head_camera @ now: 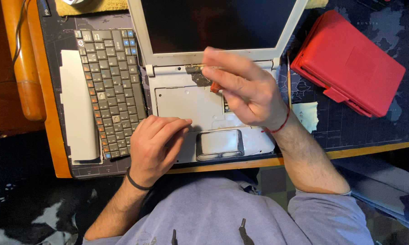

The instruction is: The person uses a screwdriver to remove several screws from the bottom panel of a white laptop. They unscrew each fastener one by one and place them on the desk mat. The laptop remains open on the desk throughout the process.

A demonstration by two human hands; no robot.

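The opened laptop (200, 104) lies between both hands: the right hand (245, 93) pinches a small orange tool (215, 86) near the hinge (slightly blurred), the left hand (156, 145) rests curled, fingers pressed on its near-left edge.

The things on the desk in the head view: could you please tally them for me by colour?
Red: 2, the case and the small tool in the right hand
White or pale grey: 3, the open laptop under the left hand, the cover strip, the cloth scrap
Dark grey: 1, the detached keyboard
Total: 6
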